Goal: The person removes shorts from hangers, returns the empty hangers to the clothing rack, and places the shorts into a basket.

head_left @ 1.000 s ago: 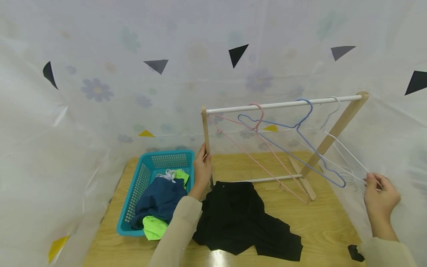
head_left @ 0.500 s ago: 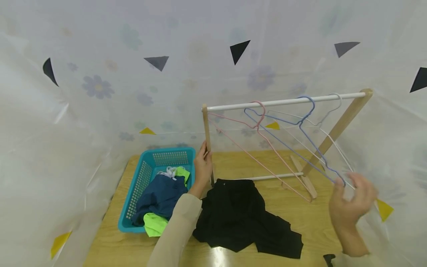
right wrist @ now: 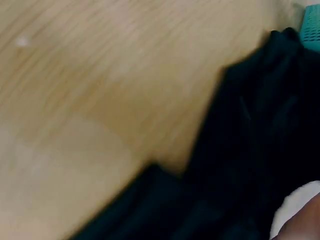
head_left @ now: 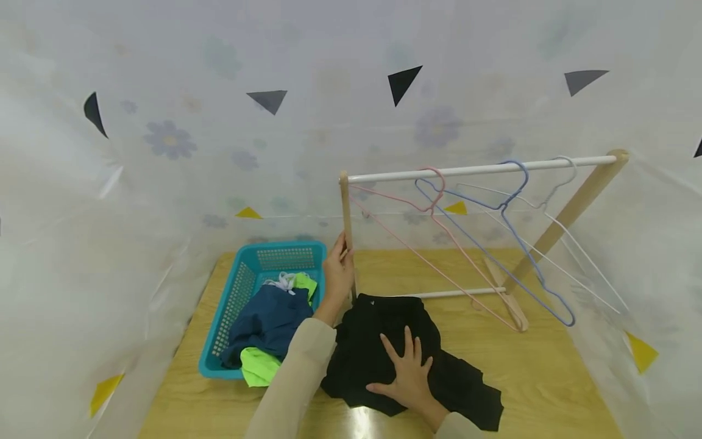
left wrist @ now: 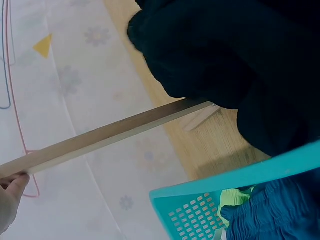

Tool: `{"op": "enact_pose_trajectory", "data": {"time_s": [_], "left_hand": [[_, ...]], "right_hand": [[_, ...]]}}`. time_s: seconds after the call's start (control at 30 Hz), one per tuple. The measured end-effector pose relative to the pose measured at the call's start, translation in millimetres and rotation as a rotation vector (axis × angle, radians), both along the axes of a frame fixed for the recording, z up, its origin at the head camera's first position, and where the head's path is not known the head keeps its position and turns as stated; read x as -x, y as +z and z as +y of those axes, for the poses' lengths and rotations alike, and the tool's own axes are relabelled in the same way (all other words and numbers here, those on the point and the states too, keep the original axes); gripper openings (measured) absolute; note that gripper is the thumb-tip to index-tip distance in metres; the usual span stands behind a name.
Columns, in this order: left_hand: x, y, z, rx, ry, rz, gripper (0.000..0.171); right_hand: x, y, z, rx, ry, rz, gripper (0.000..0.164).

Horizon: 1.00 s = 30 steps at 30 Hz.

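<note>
My left hand (head_left: 337, 274) grips the left wooden post (head_left: 347, 213) of a small clothes rack; in the left wrist view the thumb shows against the post (left wrist: 110, 132). My right hand (head_left: 406, 369), fingers spread, is over the crumpled black pants (head_left: 351, 347) lying on the table in front of the rack. In the right wrist view the black pants (right wrist: 235, 135) are blurred, and only a bit of the hand shows at the corner. From the rack's white rail (head_left: 384, 177) hang a pink hanger (head_left: 431, 210), a blue hanger (head_left: 504, 206) and a white hanger (head_left: 545, 207), all bare.
A teal basket (head_left: 219, 329) stands left of the rack, holding a navy garment (head_left: 269, 323) and a neon green one (head_left: 258, 367) that droops over the rim. The wooden table (head_left: 548, 390) is enclosed by a pale flowered curtain (head_left: 340, 122).
My right hand has let go of the white hanger, passed by the blue hanger and come left and down to the black pants. The left hand keeps its grip on the post.
</note>
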<state>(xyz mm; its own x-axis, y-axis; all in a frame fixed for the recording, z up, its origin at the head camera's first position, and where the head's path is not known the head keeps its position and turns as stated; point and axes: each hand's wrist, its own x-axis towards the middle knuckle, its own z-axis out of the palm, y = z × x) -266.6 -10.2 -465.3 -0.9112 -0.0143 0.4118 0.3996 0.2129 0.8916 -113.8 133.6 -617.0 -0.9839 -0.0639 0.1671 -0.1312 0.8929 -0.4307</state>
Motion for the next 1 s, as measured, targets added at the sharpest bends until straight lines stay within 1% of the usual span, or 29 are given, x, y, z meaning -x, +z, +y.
{"op": "enact_pose_trajectory", "data": {"time_s": [0.03,0.1,0.17,0.23,0.33,0.43,0.47,0.53,0.7,0.77,0.87,0.93,1.0], "left_hand": [[-0.6,0.6,0.5,-0.001,0.000,-0.006,0.047],[-0.7,0.6,1.5,-0.007,-0.003,0.000,0.047],[-0.6,0.5,2.5,-0.014,-0.002,0.000,0.047],[-1.4,1.0,3.3,-0.018,0.001,-0.008,0.047],[-10.4,14.0,4.4,-0.028,0.003,-0.015,0.046],[-20.9,28.8,5.0,-0.032,0.002,-0.013,0.044],[-24.0,33.6,5.1,-0.036,0.001,-0.013,0.044],[-25.0,34.9,5.2,-0.032,0.001,-0.014,0.044],[-24.6,33.6,4.1,-0.030,0.004,-0.016,0.044],[-24.4,32.5,3.4,-0.028,0.004,-0.018,0.044],[-23.8,31.0,2.2,-0.028,0.003,-0.019,0.044],[-18.2,24.0,1.7,-0.034,0.005,-0.017,0.045],[-11.9,16.3,1.5,-0.035,0.010,-0.017,0.045]], "right_hand": [[1.5,-5.9,-2.1,0.003,-0.030,-0.039,0.106],[4.6,-15.6,-3.7,-0.022,-0.083,-0.087,0.108],[6.7,-22.9,-2.6,-0.048,-0.123,-0.123,0.109],[8.1,-29.0,0.3,-0.053,-0.151,-0.169,0.110],[9.8,-35.2,4.5,-0.052,-0.171,-0.245,0.110],[11.6,-37.2,6.3,-0.087,-0.174,-0.286,0.106],[12.1,-36.5,6.3,-0.099,-0.173,-0.286,0.104],[12.8,-34.5,5.6,-0.119,-0.171,-0.282,0.099],[12.6,-32.2,2.2,-0.170,-0.160,-0.272,0.084],[11.1,-33.3,1.6,-0.181,-0.161,-0.243,0.076],[8.7,-35.8,2.4,-0.174,-0.157,-0.167,0.065],[8.0,-37.3,3.5,-0.160,-0.156,-0.123,0.058],[8.1,-37.4,5.8,-0.128,-0.148,-0.100,0.052]]}}
